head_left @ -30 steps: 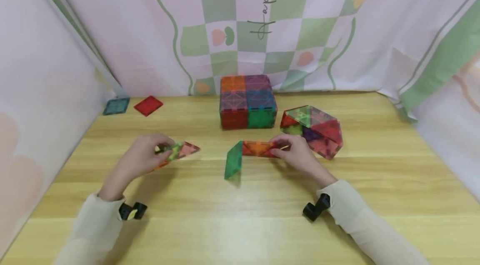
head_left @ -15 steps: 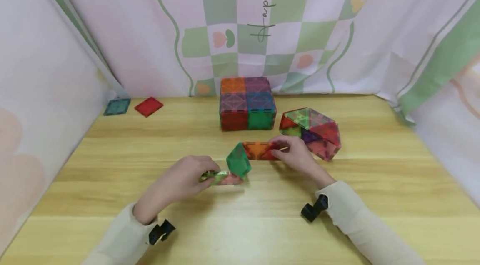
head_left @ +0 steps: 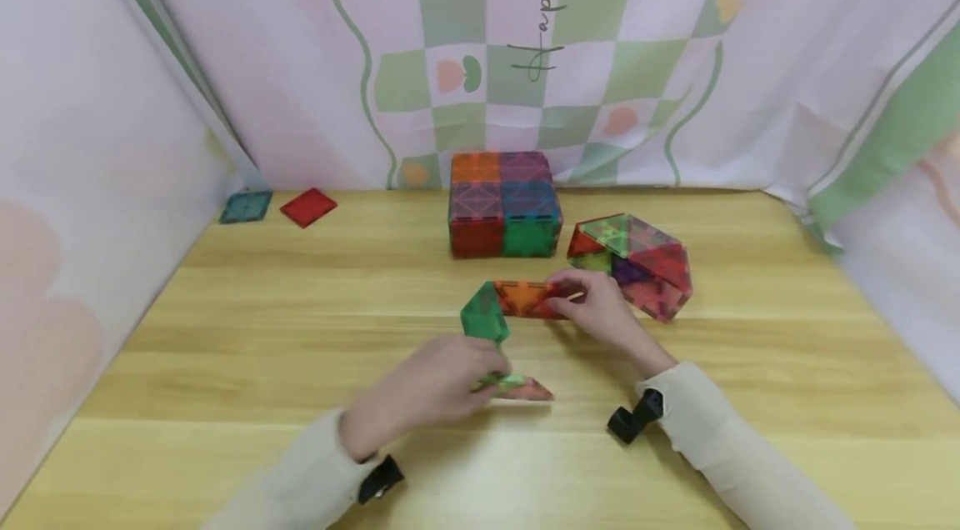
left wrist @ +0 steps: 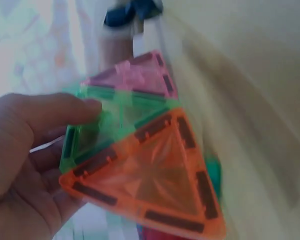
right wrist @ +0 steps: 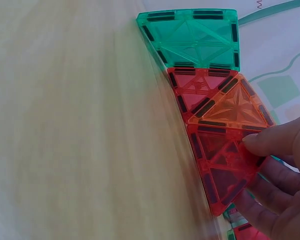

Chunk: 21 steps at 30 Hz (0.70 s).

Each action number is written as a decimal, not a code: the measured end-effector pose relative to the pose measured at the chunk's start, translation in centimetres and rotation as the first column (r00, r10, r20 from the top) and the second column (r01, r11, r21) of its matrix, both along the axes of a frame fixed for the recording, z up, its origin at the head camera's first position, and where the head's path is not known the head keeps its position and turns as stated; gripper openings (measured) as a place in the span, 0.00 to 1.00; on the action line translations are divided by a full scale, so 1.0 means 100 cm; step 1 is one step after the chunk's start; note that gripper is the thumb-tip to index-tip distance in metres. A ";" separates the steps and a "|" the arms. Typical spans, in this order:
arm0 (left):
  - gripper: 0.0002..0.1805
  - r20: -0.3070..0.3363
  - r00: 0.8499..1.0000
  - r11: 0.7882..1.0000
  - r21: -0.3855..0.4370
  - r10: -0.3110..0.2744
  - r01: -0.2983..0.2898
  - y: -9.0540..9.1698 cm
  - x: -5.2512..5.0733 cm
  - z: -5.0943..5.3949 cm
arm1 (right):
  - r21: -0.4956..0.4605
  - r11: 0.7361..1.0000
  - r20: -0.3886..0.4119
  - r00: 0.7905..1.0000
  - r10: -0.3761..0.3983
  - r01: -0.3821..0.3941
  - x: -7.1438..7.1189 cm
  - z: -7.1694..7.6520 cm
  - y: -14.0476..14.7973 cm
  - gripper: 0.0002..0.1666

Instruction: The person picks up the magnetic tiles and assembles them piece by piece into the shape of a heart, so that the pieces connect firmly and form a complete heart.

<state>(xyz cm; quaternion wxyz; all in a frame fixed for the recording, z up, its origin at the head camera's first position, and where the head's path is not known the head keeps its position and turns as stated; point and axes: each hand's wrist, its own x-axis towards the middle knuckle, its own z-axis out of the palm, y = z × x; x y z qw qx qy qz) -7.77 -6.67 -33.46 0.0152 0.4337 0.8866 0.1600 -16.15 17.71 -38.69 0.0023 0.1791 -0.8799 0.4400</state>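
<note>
My left hand (head_left: 431, 380) grips a joined piece of translucent magnetic tiles above the tabletop. In the left wrist view that piece has an orange triangle tile (left wrist: 155, 175), a light-green tile (left wrist: 117, 112) under my thumb and a pink triangle tile (left wrist: 140, 77). My right hand (head_left: 596, 309) pinches the end red triangle tile (right wrist: 222, 155) of a strip standing on edge. Beside it in the strip come an orange triangle tile (right wrist: 237, 105) and another red triangle tile (right wrist: 200, 87). A green four-sided tile (right wrist: 195, 40) joins the strip's far end at an angle.
A box of coloured magnetic tiles (head_left: 476, 238) stands at the back middle. Right of it is a many-sided tile structure (head_left: 656, 259), close to my right hand. A teal tile (head_left: 246, 207) and a red tile (head_left: 308, 207) lie back left. Curtains hang behind the table (head_left: 262, 297).
My left hand has swept right and nearer with its tiles, now in front of the green tile. That green tile has swung about its joint. My right hand has stayed nearly still.
</note>
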 end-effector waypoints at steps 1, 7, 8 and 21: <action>0.03 -0.031 0.999 0.999 -0.034 -0.012 0.010 0.012 0.000 0.001 | 0.002 1.000 0.001 1.000 -0.002 0.002 0.000 0.001 0.001 0.13; 0.04 -0.187 0.981 0.972 -0.236 -0.052 0.007 0.070 0.002 0.000 | -0.006 1.000 0.007 1.000 0.010 -0.010 -0.001 -0.002 0.001 0.11; 0.03 -0.199 0.979 0.967 -0.253 -0.053 0.000 0.074 0.001 -0.002 | -0.009 1.000 0.009 1.000 0.011 -0.011 -0.001 -0.003 0.000 0.11; 0.04 -0.215 0.973 0.972 -0.199 0.084 -0.128 0.056 -0.018 -0.011 | -0.018 1.000 0.008 1.000 0.018 -0.018 -0.001 -0.003 0.003 0.11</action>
